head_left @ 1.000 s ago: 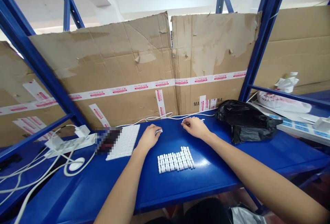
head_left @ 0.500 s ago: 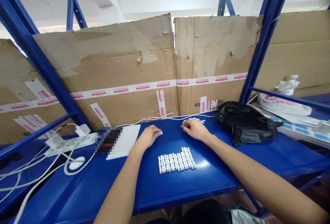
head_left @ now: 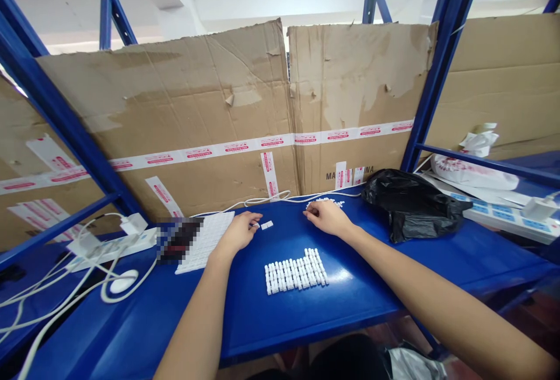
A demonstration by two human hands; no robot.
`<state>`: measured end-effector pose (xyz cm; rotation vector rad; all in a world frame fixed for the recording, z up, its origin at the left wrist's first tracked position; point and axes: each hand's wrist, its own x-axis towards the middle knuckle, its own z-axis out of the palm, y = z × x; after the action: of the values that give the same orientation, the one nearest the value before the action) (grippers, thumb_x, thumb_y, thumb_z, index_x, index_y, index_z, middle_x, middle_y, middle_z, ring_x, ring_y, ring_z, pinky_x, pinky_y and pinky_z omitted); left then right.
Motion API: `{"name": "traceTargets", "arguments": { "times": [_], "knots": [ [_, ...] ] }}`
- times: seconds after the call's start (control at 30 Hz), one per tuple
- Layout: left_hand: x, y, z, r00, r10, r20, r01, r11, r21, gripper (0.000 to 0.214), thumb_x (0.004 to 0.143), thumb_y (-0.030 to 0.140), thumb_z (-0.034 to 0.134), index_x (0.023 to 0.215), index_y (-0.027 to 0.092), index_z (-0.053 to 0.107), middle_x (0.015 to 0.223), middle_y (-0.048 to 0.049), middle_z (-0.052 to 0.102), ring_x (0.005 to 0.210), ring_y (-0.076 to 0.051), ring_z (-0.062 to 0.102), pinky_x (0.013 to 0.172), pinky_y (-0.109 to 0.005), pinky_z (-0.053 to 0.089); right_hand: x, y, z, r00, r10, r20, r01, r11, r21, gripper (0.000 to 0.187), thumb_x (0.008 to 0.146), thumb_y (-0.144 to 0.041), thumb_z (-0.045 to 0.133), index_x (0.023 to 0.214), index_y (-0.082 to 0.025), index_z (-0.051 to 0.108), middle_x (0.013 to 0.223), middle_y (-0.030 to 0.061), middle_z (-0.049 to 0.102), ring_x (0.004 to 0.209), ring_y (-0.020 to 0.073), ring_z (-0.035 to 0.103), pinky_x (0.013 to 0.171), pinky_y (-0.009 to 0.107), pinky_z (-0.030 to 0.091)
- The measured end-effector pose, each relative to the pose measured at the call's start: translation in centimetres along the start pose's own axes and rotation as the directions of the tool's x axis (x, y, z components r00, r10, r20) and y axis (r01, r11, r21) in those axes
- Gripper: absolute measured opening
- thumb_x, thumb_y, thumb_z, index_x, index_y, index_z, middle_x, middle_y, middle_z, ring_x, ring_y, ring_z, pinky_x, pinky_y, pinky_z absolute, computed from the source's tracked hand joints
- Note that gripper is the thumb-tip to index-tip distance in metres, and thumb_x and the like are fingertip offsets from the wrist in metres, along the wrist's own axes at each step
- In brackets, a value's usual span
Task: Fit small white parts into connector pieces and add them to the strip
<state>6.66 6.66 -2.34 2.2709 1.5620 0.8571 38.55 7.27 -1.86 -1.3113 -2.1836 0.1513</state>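
White plastic block lies on the blue shelf just beside the curled fingertips of the left hand, while the right hand curls at a loose heap of white pieces, neither grip readable, with rows of white blocks nearby.

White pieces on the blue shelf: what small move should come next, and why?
Probably the left hand should push the white piece past its fingers toward the rows, since that piece lies apart from them; the right hand rests at the loose pile.
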Motion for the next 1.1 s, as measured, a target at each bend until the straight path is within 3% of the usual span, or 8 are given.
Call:
{"name": "traceTargets", "arguments": {
  "times": [0.23, 0.43, 0.6, 0.77, 1.1],
  "knots": [
    [0.4, 0.6, 0.9, 1.0, 0.022, 0.004, -0.022, 1.0, -0.012, 0.045, 0.081, 0.005, 0.053, 0.116, 0.02, 0.077, 0.124, -0.0104, 0.076, 0.111, -0.025, 0.073, 0.099, -0.039, 0.057, 0.0, -0.1, 0.0, 1.0, 0.005, 0.007, -0.005, 1.0, 0.016, 0.021, 0.096, -0.032, 0.061, 0.082, -0.021, 0.073, 0.079, 0.0037, 0.077, 0.071, 0.0184, 0.069, 0.065, 0.027, 0.043],
    [0.2, 1.5, 0.9, 0.996, 0.079, 0.035, -0.077, 0.996, -0.038, 0.035, 0.082, 0.018, 0.065, 0.115, 0.021, 0.077, 0.124, -0.0106, 0.075, 0.106, -0.026, 0.074, 0.096, -0.04, 0.059, -0.1, 0.0, 0.1, 1.0, -0.008, 0.013, 0.007, 0.999, 0.043, 0.019, 0.095, -0.03, 0.061, 0.081, -0.021, 0.071, 0.08, 0.0032, 0.077, 0.069, 0.0174, 0.068, 0.064, 0.026, 0.042],
    [0.6, 0.4, 0.8, 0.994, 0.099, 0.047, -0.098, 0.995, -0.032, 0.031, 0.086, 0.019, 0.062, 0.112, 0.022, 0.078, 0.122, -0.01, 0.074, 0.106, -0.025, 0.073, 0.097, -0.04, 0.058, 0.0, 0.0, 0.1, 1.0, -0.003, 0.019, 0.002, 0.999, 0.038, 0.02, 0.095, -0.031, 0.062, 0.081, -0.02, 0.071, 0.079, 0.0036, 0.077, 0.069, 0.0177, 0.068, 0.064, 0.027, 0.041],
    [1.8, -0.9, 1.3, 0.994, 0.105, -0.023, -0.105, 0.994, -0.02, 0.022, 0.087, 0.025, 0.063, 0.1, 0.021, 0.081, 0.116, -0.0103, 0.076, 0.102, -0.026, 0.073, 0.095, -0.042, 0.059, 0.0, 0.0, 0.0, 0.999, 0.0, 0.035, -0.002, 0.998, 0.056, 0.02, 0.095, -0.03, 0.062, 0.081, -0.02, 0.07, 0.081, 0.0035, 0.077, 0.071, 0.0173, 0.068, 0.065, 0.026, 0.041],
    [2.6, -0.6, 2.1, 0.992, 0.126, -0.016, -0.126, 0.992, -0.004, 0.029, 0.094, 0.036, 0.058, 0.098, 0.022, 0.083, 0.119, -0.0087, 0.077, 0.112, -0.027, 0.071, 0.108, -0.044, 0.051, 0.0, 0.2, 0.1, 1.0, -0.007, 0.018, 0.007, 1.0, 0.027, 0.02, 0.095, -0.031, 0.063, 0.08, -0.02, 0.07, 0.078, 0.0027, 0.075, 0.068, 0.0171, 0.066, 0.063, 0.027, 0.039]
  ]
}}
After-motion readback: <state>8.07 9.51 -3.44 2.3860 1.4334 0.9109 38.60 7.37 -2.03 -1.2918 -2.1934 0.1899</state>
